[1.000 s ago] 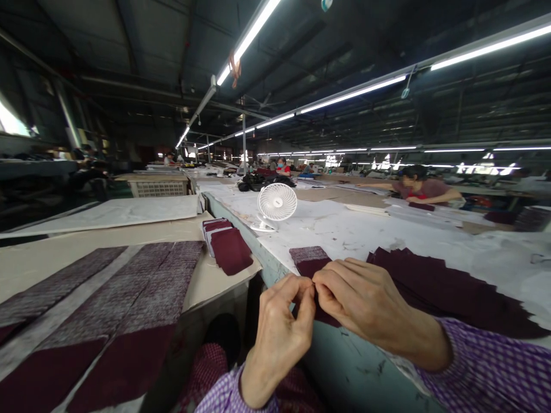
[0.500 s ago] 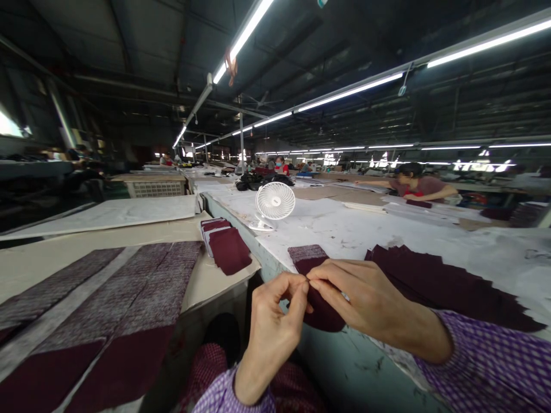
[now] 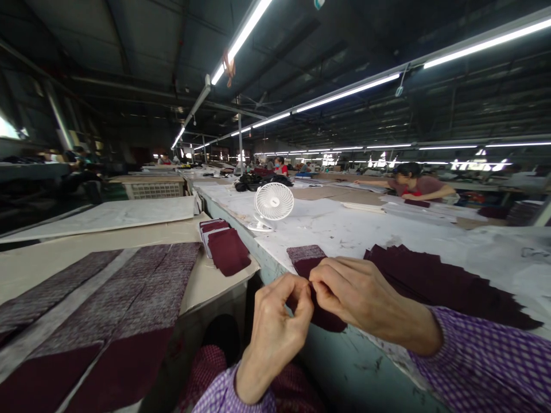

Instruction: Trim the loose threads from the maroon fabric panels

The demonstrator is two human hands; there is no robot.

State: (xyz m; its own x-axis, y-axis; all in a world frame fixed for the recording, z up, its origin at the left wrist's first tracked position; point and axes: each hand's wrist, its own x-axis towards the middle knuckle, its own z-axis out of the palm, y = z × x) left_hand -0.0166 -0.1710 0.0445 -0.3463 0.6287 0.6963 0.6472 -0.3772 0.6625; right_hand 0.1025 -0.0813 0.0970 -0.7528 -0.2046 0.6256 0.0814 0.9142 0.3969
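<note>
My left hand (image 3: 282,324) and my right hand (image 3: 365,295) meet fingertip to fingertip above the near table edge. Both are closed in a pinch; whatever they hold is too small or too hidden to make out. Just behind and below them lies a maroon fabric piece (image 3: 329,318) with a speckled grey upper end, hanging partly over the edge and half covered by my hands. To the right of it, a fanned stack of dark maroon fabric pieces (image 3: 447,281) spreads beneath my right forearm.
A small white fan (image 3: 274,202) stands on the white-covered table (image 3: 318,229). At left, speckled and maroon fabric panels (image 3: 129,321) lie on a lower surface, with a small stack of maroon pieces (image 3: 230,251) beside them. A co-worker (image 3: 417,186) leans over the table at right.
My fingers have curled in more tightly, with the left fingertips shifted slightly right and the right thumb tucked in. The fabric pieces stay where they were.
</note>
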